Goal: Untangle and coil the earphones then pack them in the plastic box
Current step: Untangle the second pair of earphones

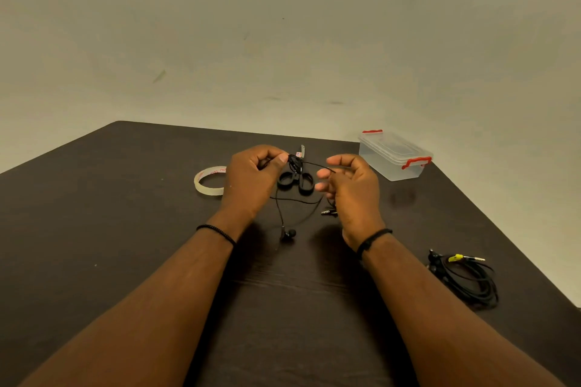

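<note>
Black earphones (284,217) hang in tangled loops between my hands above the dark table (125,229). My left hand (253,181) pinches a small bunch of the cord at its top. A taut strand of the cord runs to my right hand (349,188), which holds it between thumb and fingers. One earbud (289,234) dangles low near the table, and the jack plug (328,212) sticks out by my right palm. The clear plastic box (394,155) with red clips stands shut at the back right.
Black-handled scissors (297,181) lie just behind my hands. A roll of clear tape (209,181) lies to the left. A second coiled black cable with a yellow tag (465,280) rests at the right near the table edge.
</note>
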